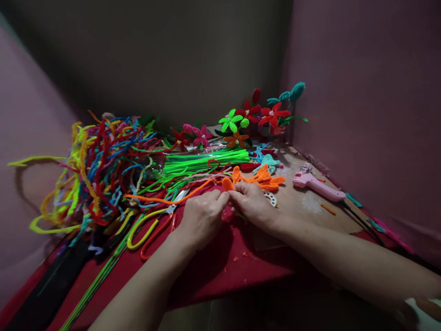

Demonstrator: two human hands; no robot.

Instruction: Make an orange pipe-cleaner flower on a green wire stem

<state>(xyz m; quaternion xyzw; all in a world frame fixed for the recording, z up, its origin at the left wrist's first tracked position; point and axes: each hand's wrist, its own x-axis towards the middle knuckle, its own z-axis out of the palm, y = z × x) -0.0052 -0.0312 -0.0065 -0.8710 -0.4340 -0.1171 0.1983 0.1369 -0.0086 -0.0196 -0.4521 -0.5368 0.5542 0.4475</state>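
R. hand fingers clamped on orange petal, held back from surface front edge, approx. mid-width; L. hand fingers together at petal base, contents hidden; rec. firm pinch low, tip uncrushed.

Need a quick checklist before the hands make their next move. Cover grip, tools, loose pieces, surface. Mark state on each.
1. Orange petal held: ok, at the fingers of the right hand.
2. Left hand gripping the piece: cannot tell; its fingers are curled against the right's, contact hidden.
3. Scissors out of the fingers: ok, lying to the left of the left hand.
4. Pink glue gun set down: ok, on the brown board. Hot or cold: cannot tell.
5. Other orange petals in sight: ok, just beyond the right hand.
6. Red cloth free of scraps: not ok, small orange bits on it.
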